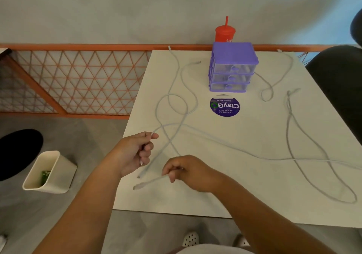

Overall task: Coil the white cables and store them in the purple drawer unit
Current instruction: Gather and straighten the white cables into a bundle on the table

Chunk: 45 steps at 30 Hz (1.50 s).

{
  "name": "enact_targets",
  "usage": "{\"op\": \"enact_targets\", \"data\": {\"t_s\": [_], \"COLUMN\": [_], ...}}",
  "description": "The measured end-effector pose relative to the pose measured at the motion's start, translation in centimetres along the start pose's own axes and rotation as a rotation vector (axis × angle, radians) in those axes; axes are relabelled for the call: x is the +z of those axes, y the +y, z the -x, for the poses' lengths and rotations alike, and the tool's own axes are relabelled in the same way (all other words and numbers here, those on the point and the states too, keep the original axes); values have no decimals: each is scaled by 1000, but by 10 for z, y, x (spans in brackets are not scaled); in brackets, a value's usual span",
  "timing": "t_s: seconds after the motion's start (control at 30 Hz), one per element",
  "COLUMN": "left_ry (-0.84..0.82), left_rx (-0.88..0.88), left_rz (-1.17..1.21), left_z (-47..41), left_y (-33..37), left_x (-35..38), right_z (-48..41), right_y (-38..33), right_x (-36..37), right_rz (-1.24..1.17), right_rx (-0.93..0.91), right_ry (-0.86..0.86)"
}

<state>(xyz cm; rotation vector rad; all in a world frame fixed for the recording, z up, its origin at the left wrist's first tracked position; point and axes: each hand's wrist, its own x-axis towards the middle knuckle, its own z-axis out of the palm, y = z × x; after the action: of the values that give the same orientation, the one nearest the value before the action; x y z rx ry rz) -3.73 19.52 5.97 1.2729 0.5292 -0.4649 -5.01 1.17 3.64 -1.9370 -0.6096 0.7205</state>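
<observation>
Several white cables lie sprawled over the white table. My left hand grips one white cable near the table's left edge; it runs from my fingers across to the right. My right hand pinches another cable end whose plug points left. A looped cable lies behind my hands. Two more cables lie at the right, one long and folded, the other next to the drawers. The purple drawer unit stands at the back with its three clear drawers closed.
A red cup with a straw stands behind the drawer unit. A round purple sticker is on the table in front of it. A white bin sits on the floor at the left. An orange lattice railing runs behind. A dark chair is at the right.
</observation>
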Motion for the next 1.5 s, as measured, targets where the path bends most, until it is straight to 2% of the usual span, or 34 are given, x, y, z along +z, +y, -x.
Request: {"op": "enact_targets", "data": {"t_s": [0.1,0.23,0.43,0.9,1.07,1.33,1.4,1.5], "left_ry": [-121,-251,-351,-315,-309,-365,-323,-161], "left_rx": [-46,-1,80,88,94,127,141,188], "left_rz": [79,18,-77,-120,-139,-200,-268,-358], "left_z": [12,25,35,35,36,42,44,46], "left_y": [18,42,67,81,81,77,76,74], "left_x": [20,50,86,109,110,108,105,98], "right_z": [14,26,30,11,8,10,9,4], "right_y": [-30,-57,-73,-78,-78,-75,-75,-76], "right_x": [-34,-68,-100,-122,-117,-107,-103,-98], "right_rz": [-115,-188,-111,167,191,417,431,353], "right_rx": [-47,-111,-207,-166,-166,-273,-312,-290], "right_ry": [84,211,411,527,570,636,638,598]}}
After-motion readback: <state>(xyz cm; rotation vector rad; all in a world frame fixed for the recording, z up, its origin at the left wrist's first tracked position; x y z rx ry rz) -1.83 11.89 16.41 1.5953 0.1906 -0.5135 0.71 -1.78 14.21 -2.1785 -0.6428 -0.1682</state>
